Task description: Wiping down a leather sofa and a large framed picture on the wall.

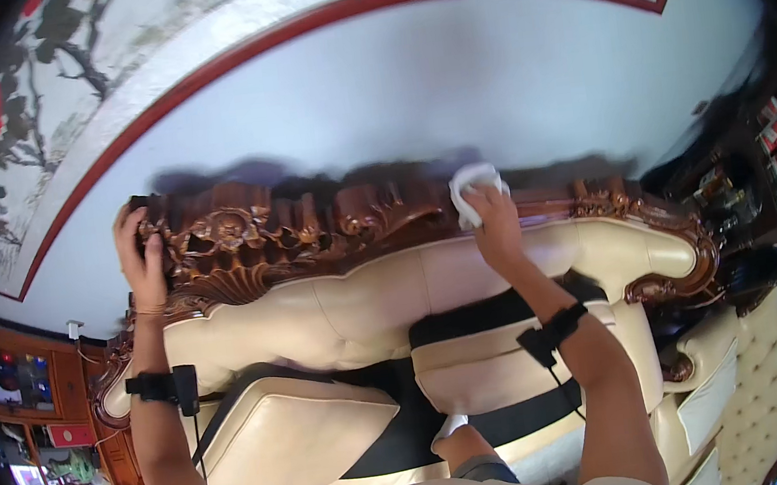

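A carved dark wood crest [244, 235] runs along the top of a cream leather sofa [357, 299]. My right hand [494, 230] grips a bunched white cloth [476, 185] against the crest's upper edge, right of the middle. At the crest's left end, my left hand [141, 261] rests on the carved wood with fingers and thumb apart, holding nothing loose. A foot in a white sock [449, 427] is set on the sofa seat between two cream cushions. One cushion [299, 425] lies tilted at the left, and the other cushion [479, 366] leans on the backrest.
Behind the crest is a pale wall [391, 98] with a red-framed flower painting [206, 72]. A wooden cabinet [60, 385] stands at the left. Dark shelves [746, 183] stand at the right, and below them is a tufted cream armchair [754, 383]. A strapped device is on each forearm.
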`<action>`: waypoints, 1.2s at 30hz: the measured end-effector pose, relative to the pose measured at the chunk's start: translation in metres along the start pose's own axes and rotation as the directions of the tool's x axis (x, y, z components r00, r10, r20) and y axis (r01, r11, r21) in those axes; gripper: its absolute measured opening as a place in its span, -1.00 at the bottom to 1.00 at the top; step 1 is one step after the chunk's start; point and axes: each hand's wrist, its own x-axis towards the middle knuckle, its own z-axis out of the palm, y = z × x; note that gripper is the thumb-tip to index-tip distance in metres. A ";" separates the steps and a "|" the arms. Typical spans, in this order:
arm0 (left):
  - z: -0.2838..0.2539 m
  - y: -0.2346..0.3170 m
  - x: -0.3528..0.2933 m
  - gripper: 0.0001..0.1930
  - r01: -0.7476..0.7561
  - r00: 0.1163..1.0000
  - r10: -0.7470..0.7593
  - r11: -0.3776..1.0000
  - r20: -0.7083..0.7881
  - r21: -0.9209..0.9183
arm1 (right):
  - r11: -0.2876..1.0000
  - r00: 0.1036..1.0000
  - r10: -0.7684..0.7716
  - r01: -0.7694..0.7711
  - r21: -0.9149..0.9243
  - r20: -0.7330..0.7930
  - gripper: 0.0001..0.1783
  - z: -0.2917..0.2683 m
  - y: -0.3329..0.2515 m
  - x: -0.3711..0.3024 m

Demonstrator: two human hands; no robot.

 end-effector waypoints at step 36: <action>-0.014 0.017 -0.001 -0.57 0.128 0.991 -0.130 0.991 -0.036 -0.037 | 0.944 0.847 -0.309 0.219 -0.246 -0.432 -0.47 -0.101 -0.250 0.282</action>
